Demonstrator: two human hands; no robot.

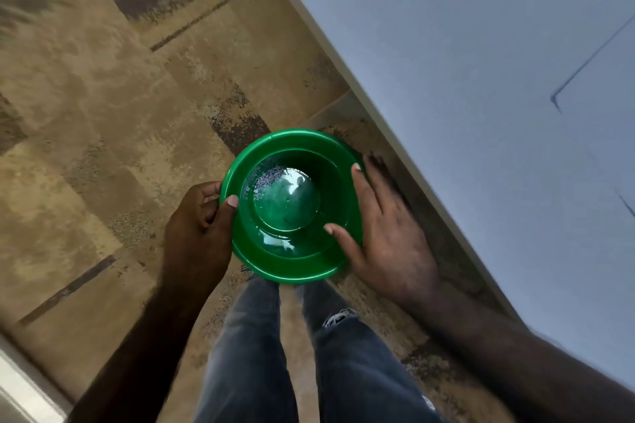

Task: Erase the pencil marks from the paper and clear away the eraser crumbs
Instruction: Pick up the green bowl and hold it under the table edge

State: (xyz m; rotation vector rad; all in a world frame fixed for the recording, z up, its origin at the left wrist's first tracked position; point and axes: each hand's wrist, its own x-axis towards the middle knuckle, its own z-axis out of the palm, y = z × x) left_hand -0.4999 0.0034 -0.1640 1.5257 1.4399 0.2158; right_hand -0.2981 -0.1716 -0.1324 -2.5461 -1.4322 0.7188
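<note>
The person held the green plastic bowl (292, 206) level between both hands, left hand (199, 227) pinching its rim, right hand (385, 233) flat-fingered against the far side, keeping eraser crumbs (266, 178) inside, near the left thumb.

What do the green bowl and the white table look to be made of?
Bowl: likely plastic, glossy; it shows bright reflections, a thin moulded rim and uniform green colour. The greyish specks inside may be eraser crumbs. Table: smooth, matte white top with a thin pale edge, perhaps laminated board; the core is not visible, so that is a guess.
</note>
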